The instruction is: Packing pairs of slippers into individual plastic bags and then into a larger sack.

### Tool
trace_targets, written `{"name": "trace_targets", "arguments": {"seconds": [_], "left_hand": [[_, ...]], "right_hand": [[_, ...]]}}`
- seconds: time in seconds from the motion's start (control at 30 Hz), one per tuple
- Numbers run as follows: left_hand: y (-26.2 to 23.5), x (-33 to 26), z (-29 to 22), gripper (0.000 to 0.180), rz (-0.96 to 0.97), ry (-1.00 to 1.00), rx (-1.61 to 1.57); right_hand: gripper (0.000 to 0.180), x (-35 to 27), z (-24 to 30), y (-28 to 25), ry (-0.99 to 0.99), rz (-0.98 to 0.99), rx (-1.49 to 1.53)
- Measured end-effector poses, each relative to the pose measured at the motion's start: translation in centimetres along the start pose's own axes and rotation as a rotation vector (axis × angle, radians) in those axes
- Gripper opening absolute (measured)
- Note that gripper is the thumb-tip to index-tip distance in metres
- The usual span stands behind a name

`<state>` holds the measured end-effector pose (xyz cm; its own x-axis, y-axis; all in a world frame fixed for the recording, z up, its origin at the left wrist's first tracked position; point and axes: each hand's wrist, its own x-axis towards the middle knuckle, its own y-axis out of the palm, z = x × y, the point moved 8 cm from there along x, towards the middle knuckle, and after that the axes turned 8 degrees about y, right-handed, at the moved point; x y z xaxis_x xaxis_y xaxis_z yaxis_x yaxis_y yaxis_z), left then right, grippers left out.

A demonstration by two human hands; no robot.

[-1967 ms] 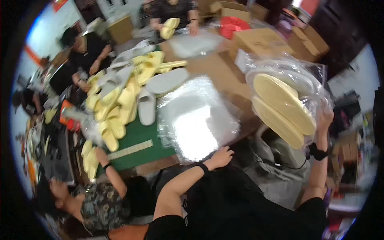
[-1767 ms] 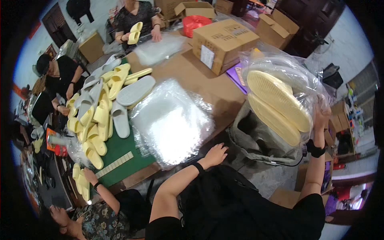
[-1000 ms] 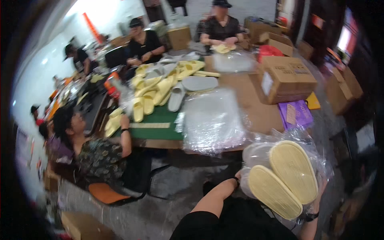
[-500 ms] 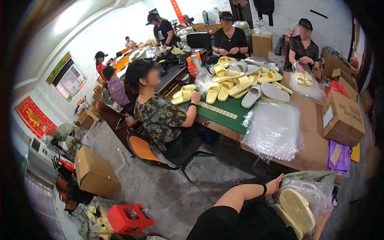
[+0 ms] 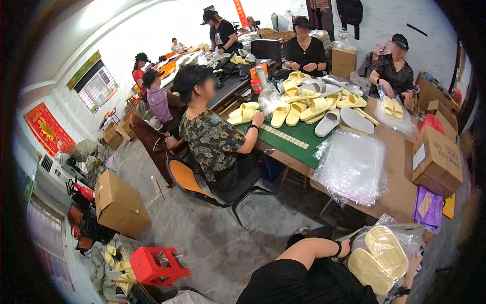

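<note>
A pair of pale yellow slippers (image 5: pixel 378 261) in a clear plastic bag lies soles up at the mouth of a grey-green sack (image 5: pixel 416 230), low on the right. My left hand (image 5: pixel 345 248) is closed on the sack's edge, just left of the slippers. On the far side of the pair, my right hand (image 5: pixel 413 266) shows only in part beside the plastic. Its fingers are hidden.
Ahead stands a table (image 5: pixel 397 172) with loose slippers (image 5: pixel 316 107), a stack of clear bags (image 5: pixel 350 167) and a cardboard box (image 5: pixel 437 159). A co-worker (image 5: pixel 212 134) sits on an orange-backed chair (image 5: pixel 187 177). Left on the floor is a red stool (image 5: pixel 158 267).
The bagged slippers have shifted and spread, so both soles now show fully. My left hand has moved slightly down along the sack's edge. The head view has turned a little left.
</note>
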<state>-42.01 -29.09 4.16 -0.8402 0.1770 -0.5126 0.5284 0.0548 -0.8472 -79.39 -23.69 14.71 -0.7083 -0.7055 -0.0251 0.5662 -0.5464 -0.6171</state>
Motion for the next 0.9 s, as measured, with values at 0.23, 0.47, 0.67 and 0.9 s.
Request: {"name": "trace_targets", "arguments": {"seconds": [0.23,0.47,0.67,0.9], "left_hand": [[1.9,0.4,-1.2,0.019,-0.056,-0.068,-0.188],[3.3,2.9,-1.7,0.017,-0.089,-0.138,-0.33],[1.2,2.4,-3.2,0.014,-0.264,-0.021,-0.155],[-0.2,1.5,-4.7,0.011,-0.547,0.166,-0.113]], "right_hand": [[0.026,-2.8,8.8,3.1,0.082,0.264,0.138],[0.026,-9.4,19.1,5.7,-0.08,0.285,0.118],[0.026,-10.2,18.7,6.1,-0.192,0.276,0.077],[0.025,-13.6,14.3,6.6,-0.202,0.133,-0.067]]}}
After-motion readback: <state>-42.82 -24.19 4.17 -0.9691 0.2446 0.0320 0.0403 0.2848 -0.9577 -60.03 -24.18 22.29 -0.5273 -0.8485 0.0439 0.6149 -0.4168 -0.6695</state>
